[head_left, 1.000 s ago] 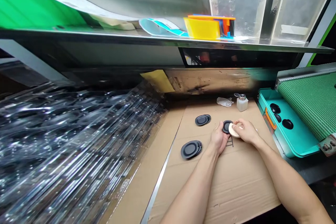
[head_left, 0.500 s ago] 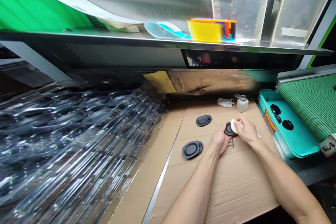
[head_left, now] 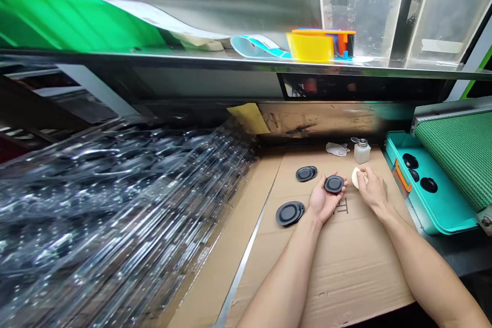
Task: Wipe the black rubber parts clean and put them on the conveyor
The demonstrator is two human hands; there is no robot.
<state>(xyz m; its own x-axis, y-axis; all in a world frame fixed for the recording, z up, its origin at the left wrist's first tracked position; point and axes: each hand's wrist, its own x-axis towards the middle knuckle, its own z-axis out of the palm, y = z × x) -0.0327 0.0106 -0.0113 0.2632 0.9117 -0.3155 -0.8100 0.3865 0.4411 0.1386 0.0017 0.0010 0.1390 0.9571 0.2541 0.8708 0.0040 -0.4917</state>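
A round black disc (head_left: 333, 184) with a raised rim rests across the fingers of my left hand (head_left: 322, 202), which grips it by its edge. To its right, my right hand (head_left: 372, 189) pinches a cream-coloured pad (head_left: 356, 178), apart from the disc. Left of my hands, two groups of similar black discs lie overlapping on the cardboard: a smaller pile (head_left: 306, 173) farther back and a larger pile (head_left: 289, 213) nearer me. Behind my right hand stands a small translucent bottle (head_left: 362, 152) with a metal top, beside a crumpled white cloth or tissue (head_left: 337, 149).
Stacked clear plastic trays (head_left: 154, 205) fill the left side. On the right, a teal bin (head_left: 446, 215) holds several black round parts, next to a green conveyor belt (head_left: 461, 138). A metal shelf (head_left: 246, 63) with tape rolls (head_left: 311, 46) spans above the cardboard sheet (head_left: 330, 277).
The pad in my right hand has come away from the disc and moved right. The disc in my left hand now shows its whole face. The view has shifted left.
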